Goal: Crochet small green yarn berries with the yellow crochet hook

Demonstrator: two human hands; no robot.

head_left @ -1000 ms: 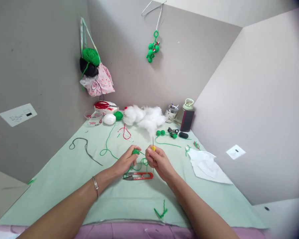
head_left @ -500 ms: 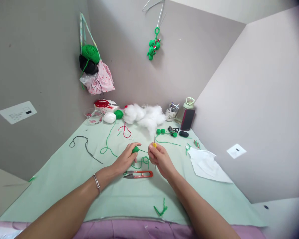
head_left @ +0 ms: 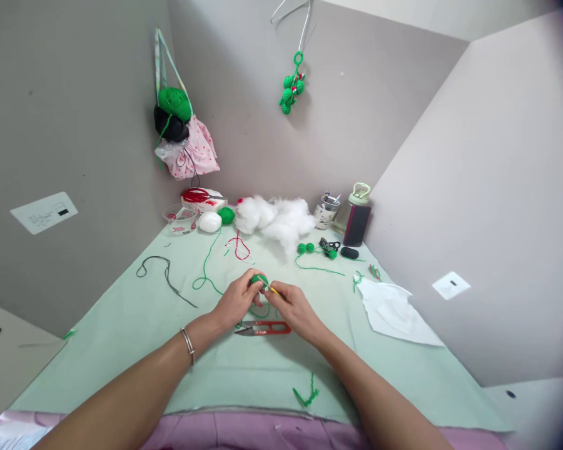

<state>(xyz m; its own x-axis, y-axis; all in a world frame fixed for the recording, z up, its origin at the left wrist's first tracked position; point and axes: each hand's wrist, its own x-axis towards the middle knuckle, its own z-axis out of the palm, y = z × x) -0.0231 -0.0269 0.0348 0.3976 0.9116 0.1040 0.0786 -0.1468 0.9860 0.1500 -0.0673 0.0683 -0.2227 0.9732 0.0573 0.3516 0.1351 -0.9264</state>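
Note:
Over the middle of the table, my left hand is closed around a small green crocheted ball. My right hand pinches a crochet hook with a yellow grip, its metal tip at the ball. Green yarn runs from the green yarn ball at the back and loops on the cloth beneath my hands. Orange-handled thread snips lie just below my hands. Some cut green yarn rests near the front edge.
White stuffing is piled at the back, beside a white yarn ball. A pen cup, a bottle and a dark phone-like object stand back right. White fabric lies right, dark cord left.
My right hand has turned the hook from upright to slanted and moved it left to the green ball. The view has shifted slightly.

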